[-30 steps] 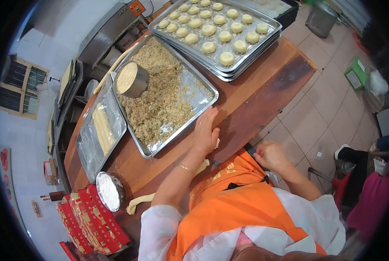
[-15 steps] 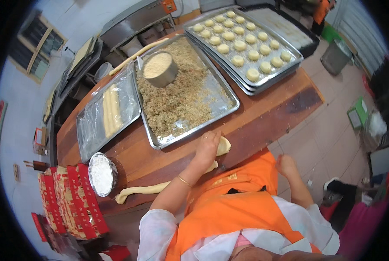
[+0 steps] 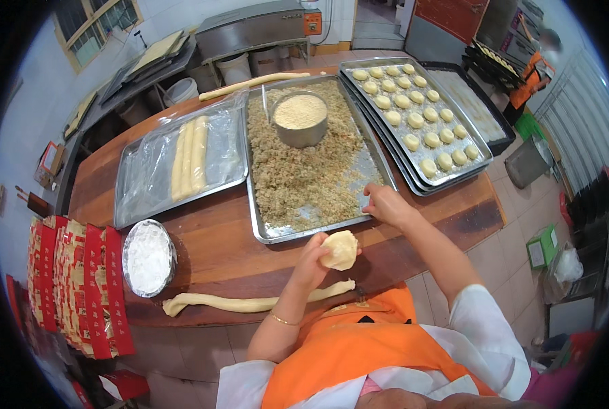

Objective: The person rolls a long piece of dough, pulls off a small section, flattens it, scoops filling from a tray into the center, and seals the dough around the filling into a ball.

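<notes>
My left hand (image 3: 310,262) holds a flat, pale dough wrapper (image 3: 340,250) by its left edge, above the front of the table. My right hand (image 3: 389,205) is at the right rim of the filling tray (image 3: 271,237), fingers bent and fingertips apart, with nothing visible between them. Crumbly brownish filling (image 3: 297,180) covers much of that metal tray. A round metal container (image 3: 303,133) of pale yellow crumbs sits in the filling. Along the table's near edge lies a long dough rope (image 3: 243,304), close to my left forearm.
On the left, a plastic-covered tray (image 3: 128,198) bears dough rolls (image 3: 190,158). A bowl of white powder (image 3: 147,259) stands in front, beside red packages (image 3: 79,286). Stacked trays (image 3: 427,188) with round dough pieces are at right. Another dough rope (image 3: 253,83) lies behind. A person (image 3: 533,75) stands far right.
My left hand has lifted the dough wrapper off the table and tilted it up. My right hand has swung from beside my body to the filling tray's rim. The view has shifted too.
</notes>
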Tool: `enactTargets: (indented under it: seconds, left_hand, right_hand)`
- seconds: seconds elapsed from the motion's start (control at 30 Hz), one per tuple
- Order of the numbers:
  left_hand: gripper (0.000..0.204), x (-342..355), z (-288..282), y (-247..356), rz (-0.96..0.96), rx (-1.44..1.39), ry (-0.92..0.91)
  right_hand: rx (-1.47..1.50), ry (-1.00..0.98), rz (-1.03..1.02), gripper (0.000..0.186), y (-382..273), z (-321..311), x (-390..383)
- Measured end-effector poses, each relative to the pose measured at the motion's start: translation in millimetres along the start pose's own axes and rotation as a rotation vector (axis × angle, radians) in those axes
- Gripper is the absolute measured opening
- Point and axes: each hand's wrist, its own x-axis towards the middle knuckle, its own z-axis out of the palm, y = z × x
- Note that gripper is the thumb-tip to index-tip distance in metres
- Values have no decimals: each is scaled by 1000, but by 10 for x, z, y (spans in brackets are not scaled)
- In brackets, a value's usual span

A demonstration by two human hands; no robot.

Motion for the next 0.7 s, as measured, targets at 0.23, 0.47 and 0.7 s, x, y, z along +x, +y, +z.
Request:
enactTargets:
  seconds: [0.23,0.47,0.7]
  left_hand:
    - [53,-320,-232,229,144,21,64]
    - [48,-414,-419,254,171,-24,122]
    - [44,-286,-417,226,146,-96,128]
  right_hand:
    - [-255,-169,-138,40,-69,452,780]
    - [-286,154,-468,72,-438,397,721]
    - [-480,-83,-412,55,-313,742,854]
